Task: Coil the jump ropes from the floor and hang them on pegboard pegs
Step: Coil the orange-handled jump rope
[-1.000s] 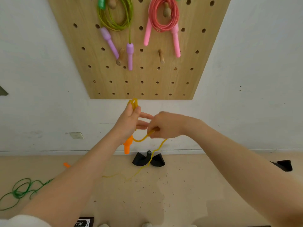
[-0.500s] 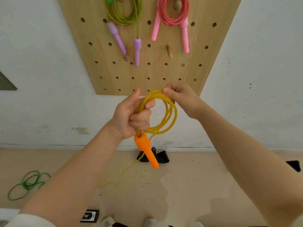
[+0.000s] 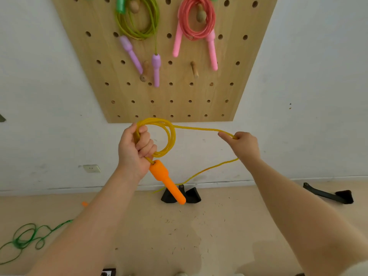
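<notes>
Person stands facing the wooden pegboard (image 3: 139, 100) on a white wall, both bare arms raised below its lower edge. Left hand (image 3: 134, 150) is fisted around several loops of the yellow jump rope (image 3: 169, 136); the loops stand out as a rough circle to the right of the fist. One orange handle (image 3: 167, 181) hangs from under that fist, tilted down and to the right. Right hand (image 3: 244, 144) is held well apart to the right, pinching a single strand of the same rope between thumb and curled fingers. The strand runs nearly level from the coil to this hand, then drops back down and left toward the floor (image 3: 199, 236) by the wall base. On the board, a green rope with purple handles (image 3: 139, 22) hangs coiled on a peg, and a pink rope (image 3: 197, 22) hangs coiled on the peg beside it. Two bare wooden pegs (image 3: 194, 69) sit lower down. A dark green rope (image 3: 27, 237) lies loose on the floor at far left. A small orange piece (image 3: 84, 204) lies on the floor near the wall; I cannot tell what it is.
</notes>
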`<state>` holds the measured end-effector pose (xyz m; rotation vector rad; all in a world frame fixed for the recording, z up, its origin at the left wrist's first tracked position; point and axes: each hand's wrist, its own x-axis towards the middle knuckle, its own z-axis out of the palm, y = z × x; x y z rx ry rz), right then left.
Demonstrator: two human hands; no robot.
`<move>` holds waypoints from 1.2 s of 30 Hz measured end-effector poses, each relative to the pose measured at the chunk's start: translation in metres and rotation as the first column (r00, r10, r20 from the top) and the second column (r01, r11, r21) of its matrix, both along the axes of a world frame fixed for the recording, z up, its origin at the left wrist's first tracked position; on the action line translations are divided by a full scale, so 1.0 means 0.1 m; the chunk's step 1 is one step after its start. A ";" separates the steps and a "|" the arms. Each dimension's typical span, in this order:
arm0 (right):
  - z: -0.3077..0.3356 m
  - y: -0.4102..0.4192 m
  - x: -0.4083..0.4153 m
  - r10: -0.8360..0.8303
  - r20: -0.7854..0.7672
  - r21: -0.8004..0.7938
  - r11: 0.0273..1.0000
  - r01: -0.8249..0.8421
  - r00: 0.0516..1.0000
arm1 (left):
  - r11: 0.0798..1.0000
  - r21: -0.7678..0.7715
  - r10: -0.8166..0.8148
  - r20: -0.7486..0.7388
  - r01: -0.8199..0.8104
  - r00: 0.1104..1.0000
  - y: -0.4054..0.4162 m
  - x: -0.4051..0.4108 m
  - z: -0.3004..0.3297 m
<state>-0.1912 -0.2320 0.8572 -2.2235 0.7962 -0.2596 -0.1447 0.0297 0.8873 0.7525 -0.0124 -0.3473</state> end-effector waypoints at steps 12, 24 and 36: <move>0.00 0.21 -0.07 0.351 -0.710 -0.163 0.761 -0.627 0.611 | 0.893 0.449 -0.125 0.258 -0.004 0.958 -0.54 -0.04 0.07; 0.81 0.59 0.11 0.655 0.079 -0.165 0.752 -0.638 0.751 | 0.689 0.662 -0.453 0.075 0.295 0.889 -0.41 -0.15 0.02; 0.18 0.75 0.33 0.717 0.130 0.460 0.568 -0.683 0.684 | 0.943 -0.079 -0.308 0.162 0.324 0.937 0.15 -0.08 -0.05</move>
